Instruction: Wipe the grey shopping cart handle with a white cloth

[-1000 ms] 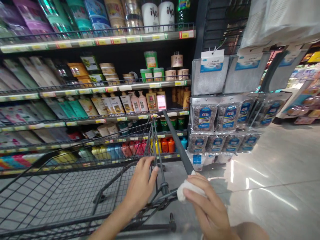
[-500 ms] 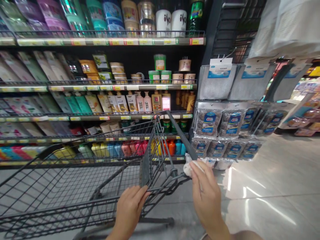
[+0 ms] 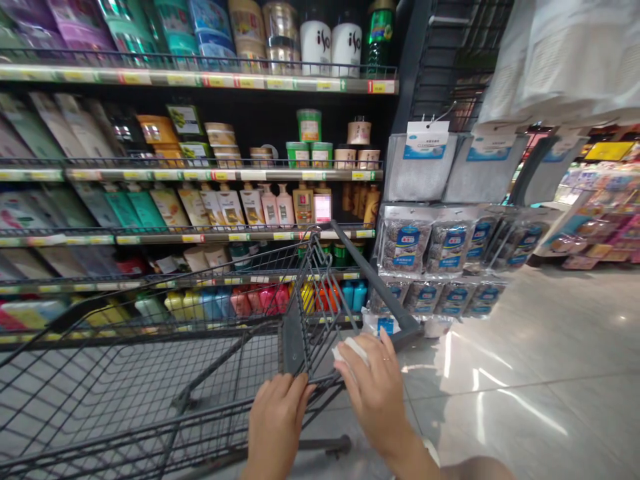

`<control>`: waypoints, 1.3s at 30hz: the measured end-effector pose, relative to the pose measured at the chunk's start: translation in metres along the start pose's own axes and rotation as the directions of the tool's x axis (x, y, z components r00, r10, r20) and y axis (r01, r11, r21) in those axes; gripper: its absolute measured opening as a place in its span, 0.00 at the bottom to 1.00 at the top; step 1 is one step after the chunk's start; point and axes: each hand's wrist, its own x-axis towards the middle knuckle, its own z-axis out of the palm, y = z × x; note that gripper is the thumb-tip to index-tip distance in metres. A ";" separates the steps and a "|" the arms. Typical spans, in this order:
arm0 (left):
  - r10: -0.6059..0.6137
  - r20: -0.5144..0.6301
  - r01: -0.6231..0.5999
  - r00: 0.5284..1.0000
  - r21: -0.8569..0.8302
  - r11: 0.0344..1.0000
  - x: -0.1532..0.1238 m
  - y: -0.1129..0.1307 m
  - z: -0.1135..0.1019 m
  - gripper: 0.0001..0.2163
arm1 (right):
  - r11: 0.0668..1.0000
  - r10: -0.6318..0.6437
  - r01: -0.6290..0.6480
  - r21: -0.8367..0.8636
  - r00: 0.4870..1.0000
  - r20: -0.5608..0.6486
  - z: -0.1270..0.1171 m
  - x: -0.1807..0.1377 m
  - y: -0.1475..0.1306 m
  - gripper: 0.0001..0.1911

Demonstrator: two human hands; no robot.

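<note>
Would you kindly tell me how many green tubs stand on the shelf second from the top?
3: the upper tub sits on the other two, which stand side by side beneath it, the lower left tub and the lower right tub. More may be hidden behind.

I am facing shelves point(image 3: 240, 175) where green tubs point(image 3: 309, 127) are standing stacked; to my right, silvery scourer packets point(image 3: 406, 243) are hanging above the glossy floor point(image 3: 550, 333).

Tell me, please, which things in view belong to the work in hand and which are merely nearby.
In use: shopping cart, gripped by the left hand; white wad, in the right hand.
Nearby: pink bottles, green tubs, grey packs, silvery packets.
</note>
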 end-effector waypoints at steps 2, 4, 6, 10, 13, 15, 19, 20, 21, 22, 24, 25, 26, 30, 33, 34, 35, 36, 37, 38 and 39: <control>-0.007 -0.012 0.007 1.000 0.009 1.000 0.003 0.009 0.004 0.15 | 1.000 0.008 -0.008 0.018 0.999 -0.035 -0.003 -0.003 0.012 0.09; -0.014 -0.024 0.015 1.000 0.018 1.000 0.006 0.019 0.008 0.15 | 0.999 0.048 -0.046 0.027 0.993 -0.107 -0.007 -0.004 0.025 0.10; -0.024 -0.025 0.025 0.999 0.017 1.000 0.008 0.028 0.012 0.15 | 0.996 0.093 -0.090 0.027 0.977 -0.192 -0.010 -0.003 0.038 0.11; -0.036 0.000 0.036 0.999 -0.012 0.999 0.013 0.044 0.021 0.14 | 0.986 0.157 -0.165 -0.007 0.952 -0.264 -0.020 0.001 0.064 0.10; -0.036 0.017 0.037 0.999 -0.039 0.999 0.016 0.052 0.025 0.13 | 0.980 0.181 -0.197 -0.030 0.944 -0.275 -0.030 0.003 0.083 0.09; -0.040 0.047 0.042 0.998 -0.057 0.997 0.017 0.056 0.026 0.12 | 0.973 0.205 -0.228 -0.034 0.923 -0.325 -0.037 0.005 0.095 0.09; -0.054 0.102 0.061 0.993 -0.065 0.996 0.018 0.061 0.027 0.10 | 0.958 0.252 -0.285 -0.026 0.884 -0.393 -0.046 0.008 0.110 0.09; -0.054 0.098 0.060 0.994 -0.061 0.996 0.018 0.062 0.027 0.09 | 0.957 0.259 -0.289 -0.022 0.885 -0.387 -0.047 0.009 0.110 0.09; -0.052 0.091 0.057 0.994 -0.055 0.997 0.017 0.062 0.028 0.09 | 0.956 0.268 -0.294 -0.012 0.887 -0.376 -0.046 0.009 0.109 0.09; -0.050 0.085 0.055 0.995 -0.049 0.997 0.017 0.062 0.029 0.09 | 0.954 0.280 -0.300 0.001 0.889 -0.363 -0.045 0.008 0.108 0.09; -0.047 0.079 0.050 0.996 -0.040 0.998 0.016 0.062 0.030 0.10 | 0.951 0.298 -0.308 0.024 0.893 -0.337 -0.043 0.007 0.102 0.08; -0.045 0.075 0.047 0.996 -0.034 0.998 0.016 0.062 0.030 0.10 | 0.950 0.302 -0.310 0.027 0.895 -0.328 -0.041 0.006 0.098 0.08; -0.040 0.069 0.042 0.997 -0.028 0.999 0.016 0.061 0.031 0.10 | 0.950 0.302 -0.310 0.026 0.898 -0.320 -0.039 0.005 0.095 0.08; -0.015 0.039 0.015 0.999 -0.001 1.000 0.015 0.058 0.030 0.10 | 0.963 0.263 -0.267 0.026 0.922 -0.285 -0.031 -0.002 0.081 0.10; -0.011 0.039 0.011 0.999 0.016 1.000 0.014 0.056 0.031 0.09 | 0.984 0.180 -0.178 0.033 0.951 -0.250 -0.021 -0.013 0.069 0.13; -0.011 0.042 0.010 0.999 0.020 1.000 0.013 0.055 0.032 0.09 | 0.989 0.145 -0.144 0.023 0.963 -0.226 -0.016 -0.018 0.063 0.14; -0.008 0.040 0.007 0.999 0.022 1.000 0.013 0.055 0.033 0.09 | 0.994 0.110 -0.112 0.004 0.976 -0.189 -0.010 -0.024 0.058 0.14; 0.000 0.034 0.000 0.999 0.018 1.000 0.013 0.055 0.034 0.09 | 0.996 0.081 -0.085 -0.022 0.986 -0.147 -0.003 -0.031 0.051 0.13; 0.014 0.022 -0.014 1.000 0.007 1.000 0.012 0.055 0.034 0.09 | 0.997 0.052 -0.057 -0.049 0.994 -0.095 0.004 -0.038 0.045 0.13; 0.031 0.006 -0.031 0.999 -0.011 0.999 0.011 0.054 0.034 0.09 | 0.996 0.035 -0.040 -0.078 0.998 -0.056 0.011 -0.045 0.039 0.13; 0.050 -0.011 -0.050 0.999 -0.035 0.998 0.010 0.052 0.034 0.08 | 0.995 0.030 -0.035 -0.098 0.999 -0.046 0.017 -0.051 0.033 0.13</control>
